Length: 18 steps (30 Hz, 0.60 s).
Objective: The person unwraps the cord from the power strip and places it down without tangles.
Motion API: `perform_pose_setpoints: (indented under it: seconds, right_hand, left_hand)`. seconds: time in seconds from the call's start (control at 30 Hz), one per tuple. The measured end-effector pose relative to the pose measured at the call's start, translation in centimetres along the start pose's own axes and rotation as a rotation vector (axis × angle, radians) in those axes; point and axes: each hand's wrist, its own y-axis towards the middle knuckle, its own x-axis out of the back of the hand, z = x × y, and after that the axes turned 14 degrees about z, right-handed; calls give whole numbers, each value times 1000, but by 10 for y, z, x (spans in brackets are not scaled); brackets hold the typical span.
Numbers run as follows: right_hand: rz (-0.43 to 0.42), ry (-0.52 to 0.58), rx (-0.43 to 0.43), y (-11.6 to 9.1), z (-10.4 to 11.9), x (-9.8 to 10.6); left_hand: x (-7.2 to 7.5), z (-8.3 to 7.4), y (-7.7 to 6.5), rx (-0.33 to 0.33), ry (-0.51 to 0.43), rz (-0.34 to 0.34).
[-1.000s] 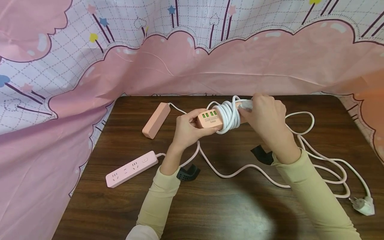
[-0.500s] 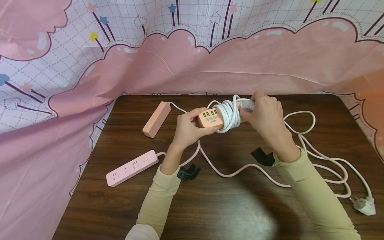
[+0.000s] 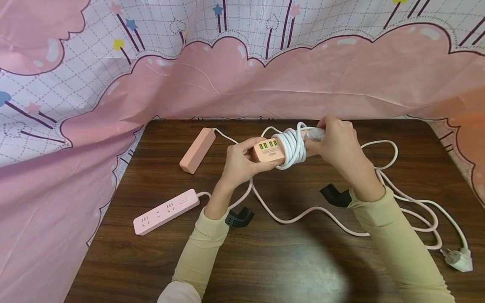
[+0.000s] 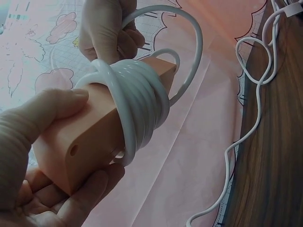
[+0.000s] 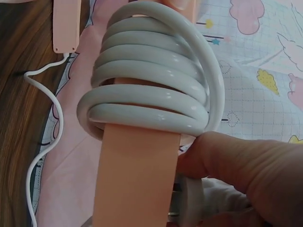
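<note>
A peach power strip (image 3: 270,155) with green USB ports is held up over the table. White cord (image 3: 293,147) is wrapped around its middle in several turns, and a loose loop arches out in the left wrist view. My left hand (image 3: 240,163) grips the strip's left end, thumb on one side and fingers on the other. At the other end, my right hand (image 3: 341,145) pinches the white plug (image 5: 191,201), whose metal prongs face the strip's side in the right wrist view. Whether the prongs are inserted cannot be told.
A second peach strip (image 3: 198,150) lies at the back left of the dark wooden table (image 3: 265,261). Nearer is a pink strip (image 3: 166,211), its pink cord (image 3: 288,221) running right. A white plug (image 3: 458,259) lies at right by looped cords. Patterned cloth (image 3: 242,84) hangs behind.
Both hands and the wrapped power strip have shifted slightly to the right. The plug shows a little more beside my right fingers. Both grips stay the same.
</note>
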Motion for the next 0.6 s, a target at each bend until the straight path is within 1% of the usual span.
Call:
perform_pose_setpoints:
  seconds: [0.13, 0.33, 0.6]
  right_hand:
    - [32, 3, -11, 1, -1, 1]
    - [82, -39, 24, 0, -5, 2]
    - [235, -116, 55, 1, -6, 7]
  left_hand:
    - [0, 0, 0, 6, 8, 5]
    - [-1, 0, -1, 19, -5, 17]
    - [-2, 0, -4, 49, -66, 53]
